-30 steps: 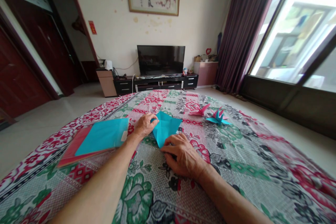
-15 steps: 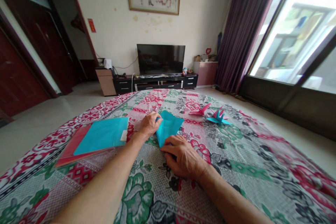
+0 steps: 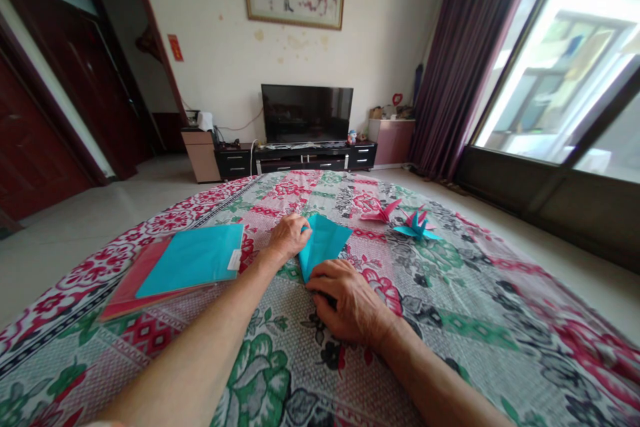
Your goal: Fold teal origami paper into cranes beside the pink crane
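Observation:
A partly folded sheet of blue origami paper (image 3: 326,240) lies on the patterned tablecloth (image 3: 280,320) in front of me. My left hand (image 3: 290,237) pinches its left edge, thumb and fingers closed on the paper. At the paper's lower corner, my right hand (image 3: 345,297) rests with curled fingers pressing on it; the fingertips are partly hidden. Off to the right stand folded paper cranes: a pink crane (image 3: 383,212) and a blue crane (image 3: 418,228), with more pink paper behind the blue one.
Left of my arm lies a stack of blue paper (image 3: 193,260) over red paper (image 3: 131,280), apparently in clear wrapping with a white label. Beyond the table are a television (image 3: 307,113) on a black cabinet (image 3: 235,161) and a purple curtain (image 3: 450,60).
Hardly anything differs. My left hand has shifted slightly right along with the blue paper's left edge, and my right hand stays at the lower corner.

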A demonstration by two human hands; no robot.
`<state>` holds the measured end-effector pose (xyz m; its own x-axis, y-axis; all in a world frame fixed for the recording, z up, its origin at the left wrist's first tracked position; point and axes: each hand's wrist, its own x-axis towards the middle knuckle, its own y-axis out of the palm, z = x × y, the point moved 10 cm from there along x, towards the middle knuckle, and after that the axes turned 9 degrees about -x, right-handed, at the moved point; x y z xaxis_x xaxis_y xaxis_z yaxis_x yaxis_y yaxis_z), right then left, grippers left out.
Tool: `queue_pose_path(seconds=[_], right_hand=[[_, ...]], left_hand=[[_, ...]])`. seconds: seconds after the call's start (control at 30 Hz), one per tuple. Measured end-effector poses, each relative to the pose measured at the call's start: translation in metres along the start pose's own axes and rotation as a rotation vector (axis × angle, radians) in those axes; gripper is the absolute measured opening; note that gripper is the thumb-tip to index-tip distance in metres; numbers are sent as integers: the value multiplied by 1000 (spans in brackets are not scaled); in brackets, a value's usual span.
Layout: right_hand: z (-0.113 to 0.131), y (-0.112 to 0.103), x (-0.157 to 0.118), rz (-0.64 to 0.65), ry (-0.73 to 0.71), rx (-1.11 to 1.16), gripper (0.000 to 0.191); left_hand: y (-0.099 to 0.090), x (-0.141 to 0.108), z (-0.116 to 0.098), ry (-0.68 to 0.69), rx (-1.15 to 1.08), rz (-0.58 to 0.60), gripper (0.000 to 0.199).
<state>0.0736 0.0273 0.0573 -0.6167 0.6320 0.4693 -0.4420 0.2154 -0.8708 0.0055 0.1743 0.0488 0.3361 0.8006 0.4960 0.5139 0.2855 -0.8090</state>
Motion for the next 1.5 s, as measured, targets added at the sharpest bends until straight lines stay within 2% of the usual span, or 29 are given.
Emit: queue_pose_path(seconds=[0.23, 0.37, 0.47, 0.57, 0.7, 0.8, 0.9, 0.97, 1.1, 1.23, 1.5], right_hand=[[2, -1, 1, 27, -6, -55, 21], [2, 0, 1, 47, 8, -36, 21], [2, -1, 1, 49, 17, -27, 20], [2, -1, 1, 53, 21, -18, 19], [1, -1, 1, 48, 29, -6, 20], [2, -3, 1, 34, 25, 2, 19], [3, -4, 1, 23, 15, 1, 19], [3, -4, 2, 25, 18, -2, 19], [2, -2, 2, 41, 22, -6, 20], [2, -2, 2, 23, 7, -4, 20], [0, -6, 0, -7, -13, 42, 22]], left_hand=[[0, 0, -3, 29, 28, 6, 14], [-9, -3, -11, 79, 7, -84, 15], [-18, -6, -21, 132, 81, -149, 8], [-22, -8, -31, 166, 184, -165, 17], [-31, -11, -30, 112, 218, -194, 27], [-29, -14, -25, 76, 159, -127, 29], [-19, -19, -23, 107, 71, 17, 26], [-16, -23, -24, 136, 22, 60, 25], [-14, -29, -26, 200, -49, 65, 20], [-9, -35, -28, 249, -57, 79, 25], [-6, -38, -23, 232, -43, 84, 28]])
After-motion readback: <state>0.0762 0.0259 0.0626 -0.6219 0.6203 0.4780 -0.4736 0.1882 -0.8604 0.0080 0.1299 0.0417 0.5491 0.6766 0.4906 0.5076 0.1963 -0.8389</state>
